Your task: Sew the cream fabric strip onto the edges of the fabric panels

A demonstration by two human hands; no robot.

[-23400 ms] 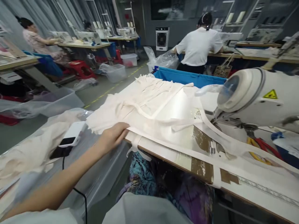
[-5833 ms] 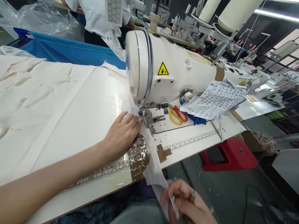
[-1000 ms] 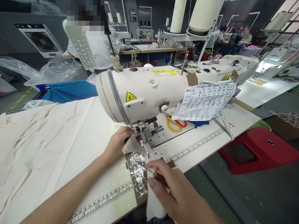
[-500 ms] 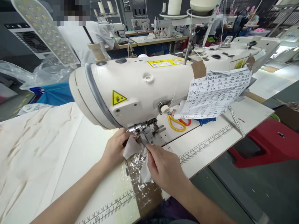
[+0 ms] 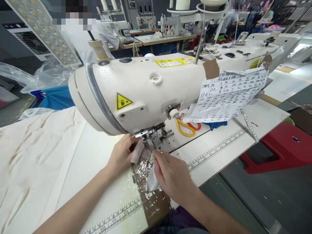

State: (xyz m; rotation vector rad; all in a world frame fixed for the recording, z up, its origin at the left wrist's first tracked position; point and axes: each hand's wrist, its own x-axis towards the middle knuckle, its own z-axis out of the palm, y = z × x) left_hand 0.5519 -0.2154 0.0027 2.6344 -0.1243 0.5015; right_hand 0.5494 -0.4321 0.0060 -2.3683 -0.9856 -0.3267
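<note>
A white sewing machine (image 5: 143,87) leans across the view, its presser foot and needle parts (image 5: 152,134) low in the middle. Beside them my left hand (image 5: 122,151) has its fingers closed on a small white fabric piece (image 5: 137,152), the fingertips partly hidden under the machine head. My right hand (image 5: 172,175) pinches a thin metal tool (image 5: 149,147) that points toward the presser foot; its exact kind is unclear. Below the right fingers hangs another part of white fabric (image 5: 152,180); whether both parts join is hidden.
Yellow-handled scissors (image 5: 185,130) lie behind my right hand. Handwritten paper (image 5: 226,96) hangs from the machine. Cream fabric (image 5: 31,156) covers the table's left side. A tape measure (image 5: 250,126) drapes over the right edge, near a red stool (image 5: 280,148). A person in white (image 5: 97,42) sits beyond.
The white fabric by my left fingers now looks narrower, as if folded or drawn in. Both hands stay nearly in place. The view has shifted slightly.
</note>
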